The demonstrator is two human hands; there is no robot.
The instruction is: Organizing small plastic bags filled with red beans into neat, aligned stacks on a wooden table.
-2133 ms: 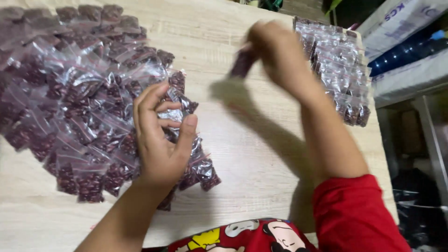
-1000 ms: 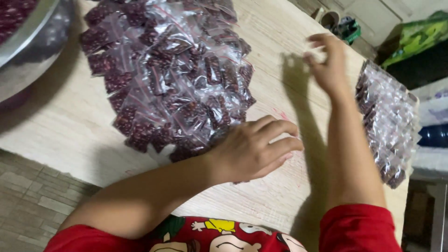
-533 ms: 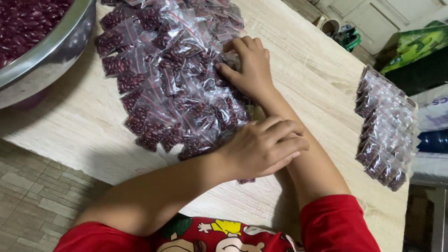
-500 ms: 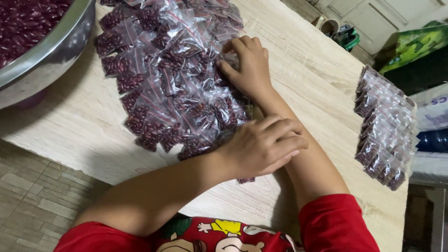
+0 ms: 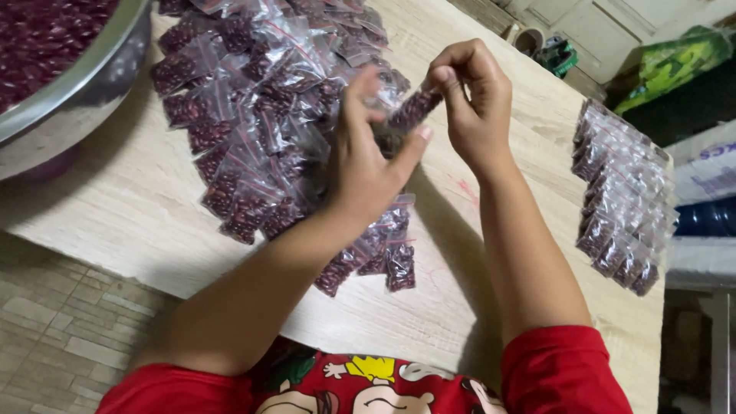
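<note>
A small clear plastic bag of dark red beans (image 5: 412, 110) is lifted above the wooden table (image 5: 138, 199). My right hand (image 5: 474, 100) pinches its top edge. My left hand (image 5: 366, 153) is raised beside it, with fingers touching the bag's lower part. Under both hands lies a loose heap of several similar filled bags (image 5: 264, 115).
A large metal bowl (image 5: 84, 92) full of red beans stands at the top left. A neat stack of filled bags (image 5: 625, 207) lies near the table's right edge. Tiled floor shows at the lower left; boxes and a green sack sit beyond the table at the right.
Both hands were resting on the heap; they have since risen with one bag held between them.
</note>
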